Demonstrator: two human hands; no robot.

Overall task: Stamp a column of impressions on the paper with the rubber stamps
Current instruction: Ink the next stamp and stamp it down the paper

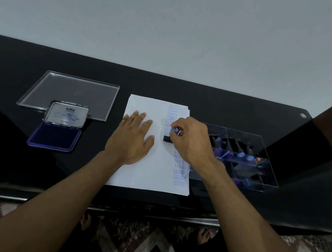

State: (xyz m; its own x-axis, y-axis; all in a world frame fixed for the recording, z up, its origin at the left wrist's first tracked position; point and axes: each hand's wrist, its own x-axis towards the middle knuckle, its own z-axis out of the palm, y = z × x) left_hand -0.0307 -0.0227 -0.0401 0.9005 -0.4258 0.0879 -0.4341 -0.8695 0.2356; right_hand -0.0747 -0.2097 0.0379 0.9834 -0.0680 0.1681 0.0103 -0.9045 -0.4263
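So, nearest in view, the paper (138, 175) is pinned flat on the black table (202, 93) by the left hand (133, 138), fingers straight and spread. Just right of it, a black rubber stamp (168, 138) is gripped at its blue-capped handle by the curled fingers of the right hand (189, 139), base down on the sheet within the blue column of impressions (178, 172) along the right edge. To the right, a clear stamp box (257, 161) is seen holding more stamps. Left, the open ink pad (55, 136) is set near the edge, with a clear lid (71, 93) farther back.
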